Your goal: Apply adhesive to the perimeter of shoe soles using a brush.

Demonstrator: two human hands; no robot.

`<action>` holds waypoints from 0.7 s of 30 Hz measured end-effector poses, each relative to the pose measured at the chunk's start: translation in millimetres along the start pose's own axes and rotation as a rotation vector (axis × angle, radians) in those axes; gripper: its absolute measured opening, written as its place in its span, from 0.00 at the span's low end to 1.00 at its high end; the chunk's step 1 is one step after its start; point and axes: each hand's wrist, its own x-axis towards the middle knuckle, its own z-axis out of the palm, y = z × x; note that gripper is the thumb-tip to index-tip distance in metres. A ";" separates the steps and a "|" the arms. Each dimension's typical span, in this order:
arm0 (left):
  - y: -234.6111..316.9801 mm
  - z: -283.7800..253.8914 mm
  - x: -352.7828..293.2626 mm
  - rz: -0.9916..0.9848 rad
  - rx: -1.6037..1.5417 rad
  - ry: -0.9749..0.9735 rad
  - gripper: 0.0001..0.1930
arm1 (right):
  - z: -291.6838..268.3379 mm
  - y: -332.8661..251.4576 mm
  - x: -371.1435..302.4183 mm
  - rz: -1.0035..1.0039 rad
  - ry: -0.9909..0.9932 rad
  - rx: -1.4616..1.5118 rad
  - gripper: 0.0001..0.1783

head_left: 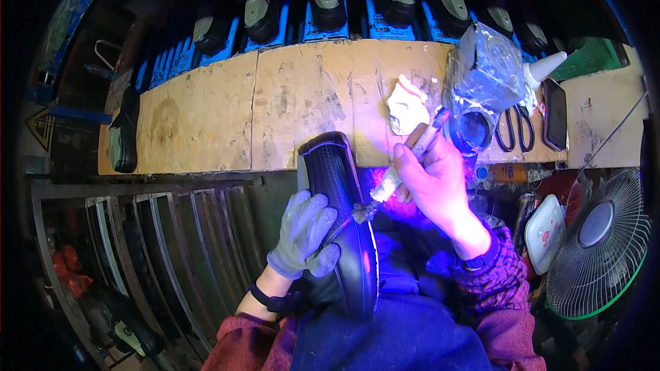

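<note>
A black shoe upper (352, 254) stands in front of me, its top end against the table's front edge and its lower end at my apron. My left hand (301, 233), in a grey glove, grips the shoe from its left side. In my bare right hand (440, 182) is a brush (386, 187) with a pale, wrapped-looking handle. Its dark bristles touch the shoe's right side, near the pale line along the edge. Violet light falls on the right hand and the shoe. The undersides of the fingers on the shoe are hidden.
On the cardboard-covered table (206, 110) are a crumpled white cloth (407, 106), a wrapped container (488, 65), a round dark pot (474, 130), scissors (515, 129) and a phone (555, 115). Several shoes line a rack behind. A fan (597, 223) stands right, a metal rack (137, 233) left.
</note>
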 end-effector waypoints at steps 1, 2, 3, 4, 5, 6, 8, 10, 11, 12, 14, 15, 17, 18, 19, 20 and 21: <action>0.8 1.3 -0.2 -0.003 0.006 0.012 0.26 | -2.2 -2.2 -7.3 -0.070 -0.028 -0.041 0.05; 2.0 2.5 -0.9 -0.018 0.015 0.015 0.26 | -4.4 -4.7 -14.5 -0.084 -0.032 -0.032 0.05; 2.9 3.4 -1.8 -0.034 0.022 0.019 0.26 | -6.1 -7.5 -21.9 -0.096 -0.034 -0.023 0.06; 4.2 4.3 -2.7 -0.063 0.015 0.030 0.27 | -7.8 -10.3 -29.3 -0.114 -0.050 0.016 0.06; 5.6 4.8 -3.3 -0.067 0.013 0.042 0.26 | -9.4 -13.5 -36.0 -0.142 -0.049 0.020 0.06; 6.9 5.2 -3.6 -0.106 0.024 0.027 0.26 | -11.3 -16.4 -41.7 -0.166 -0.034 -0.010 0.07; 9.2 5.3 -2.3 -0.144 0.033 0.050 0.25 | -14.4 -22.5 -53.4 -0.197 -0.026 0.004 0.07; 11.9 4.3 1.2 -0.170 0.018 0.048 0.24 | -16.0 -29.1 -67.5 -0.200 0.004 -0.028 0.09; 13.4 3.7 3.5 -0.187 0.035 0.036 0.24 | -16.7 -32.0 -72.3 -0.248 0.001 -0.085 0.09; 14.2 2.7 6.5 -0.201 0.052 0.038 0.24 | -17.0 -35.1 -76.8 -0.298 -0.005 -0.083 0.10; 15.3 0.8 12.6 -0.155 0.074 0.039 0.22 | -15.0 -41.4 -87.6 -0.349 0.003 -0.041 0.11; 15.2 -0.4 15.7 -0.102 0.099 0.047 0.21 | -14.9 -44.9 -92.3 -0.377 -0.012 -0.012 0.11; 14.0 -2.7 22.2 -0.020 0.158 0.048 0.25 | -17.7 -53.0 -99.5 -0.419 -0.061 0.086 0.10; 13.3 -3.6 25.6 0.012 0.141 0.060 0.27 | -20.6 -56.9 -100.7 -0.490 -0.114 0.101 0.10; 12.3 -5.0 29.6 0.034 0.129 0.072 0.29 | -23.2 -60.8 -101.7 -0.494 -0.161 0.155 0.10; 11.8 -6.6 34.1 0.050 0.114 0.085 0.30 | -27.3 -64.8 -101.7 -0.532 -0.227 0.159 0.10; 11.9 -9.0 39.0 0.038 0.118 0.075 0.32 | -32.8 -68.1 -94.7 -0.798 -0.277 -0.038 0.12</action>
